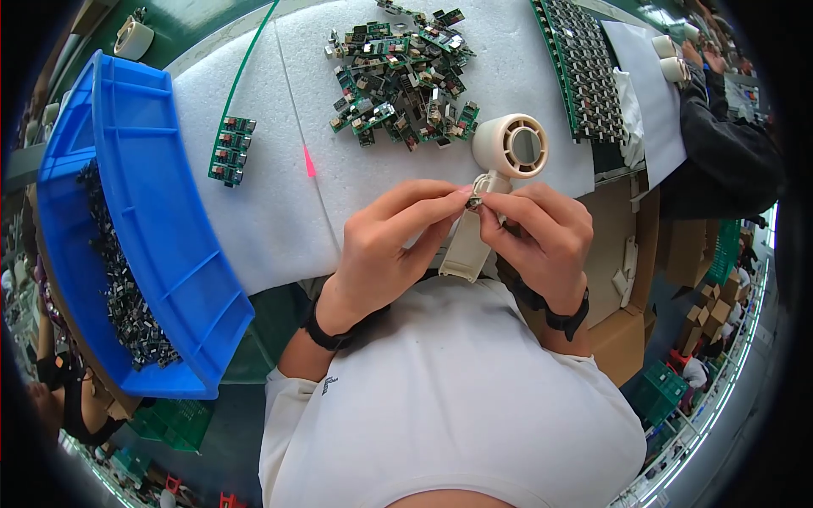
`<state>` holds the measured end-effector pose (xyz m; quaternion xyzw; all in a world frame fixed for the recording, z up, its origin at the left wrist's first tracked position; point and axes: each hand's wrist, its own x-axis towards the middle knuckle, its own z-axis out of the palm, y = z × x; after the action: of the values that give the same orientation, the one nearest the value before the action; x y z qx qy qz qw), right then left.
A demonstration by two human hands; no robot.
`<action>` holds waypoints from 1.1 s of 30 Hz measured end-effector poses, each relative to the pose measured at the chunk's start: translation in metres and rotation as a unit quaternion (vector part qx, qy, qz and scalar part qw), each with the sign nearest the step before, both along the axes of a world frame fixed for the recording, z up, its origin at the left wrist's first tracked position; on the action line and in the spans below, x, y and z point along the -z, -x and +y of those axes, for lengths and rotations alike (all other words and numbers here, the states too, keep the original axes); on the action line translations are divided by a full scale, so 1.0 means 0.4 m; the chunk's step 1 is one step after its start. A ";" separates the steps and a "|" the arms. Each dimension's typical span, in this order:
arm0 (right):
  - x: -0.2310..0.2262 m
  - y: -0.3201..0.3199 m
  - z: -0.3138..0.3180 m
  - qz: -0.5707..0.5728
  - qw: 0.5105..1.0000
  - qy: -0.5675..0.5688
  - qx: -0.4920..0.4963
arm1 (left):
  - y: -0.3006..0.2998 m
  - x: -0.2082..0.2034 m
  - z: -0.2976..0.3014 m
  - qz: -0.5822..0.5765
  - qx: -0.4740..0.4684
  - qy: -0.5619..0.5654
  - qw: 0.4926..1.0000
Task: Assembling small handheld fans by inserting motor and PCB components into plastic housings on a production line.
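A cream handheld fan with a round grille head lies at the table's near edge, its hollow handle pointing back toward me. At the top of the handle, pale wires run to a small circuit board lifted out of the shell. My left hand pinches this board from the left with thumb and forefinger. From the other side, my right hand closes its fingertips on the same board and wires. The fingers cover most of the board, so its details are hidden.
A heap of small green circuit boards lies beyond the fan. At left are a joined board strip and a blue bin holding small dark parts. Board panels, a cardboard box and a person's dark sleeve are at right.
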<state>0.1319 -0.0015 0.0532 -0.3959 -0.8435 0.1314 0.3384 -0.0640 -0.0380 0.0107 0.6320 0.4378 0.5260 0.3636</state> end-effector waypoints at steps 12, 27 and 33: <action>-0.071 0.008 0.023 0.117 0.981 0.137 0.076 | -0.056 -0.059 0.043 0.090 -0.074 -0.114 0.987; -0.075 0.044 0.014 0.155 0.977 0.125 0.080 | -0.051 -0.073 0.031 0.188 -0.097 -0.184 0.960; -0.075 0.041 0.033 0.141 0.980 0.121 0.078 | -0.051 -0.069 0.042 0.161 -0.115 -0.159 0.967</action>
<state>0.1157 0.0117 0.0831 -0.4759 -0.7320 0.2599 0.4125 -0.0437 -0.0212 0.0381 0.7037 0.4708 0.5184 0.1205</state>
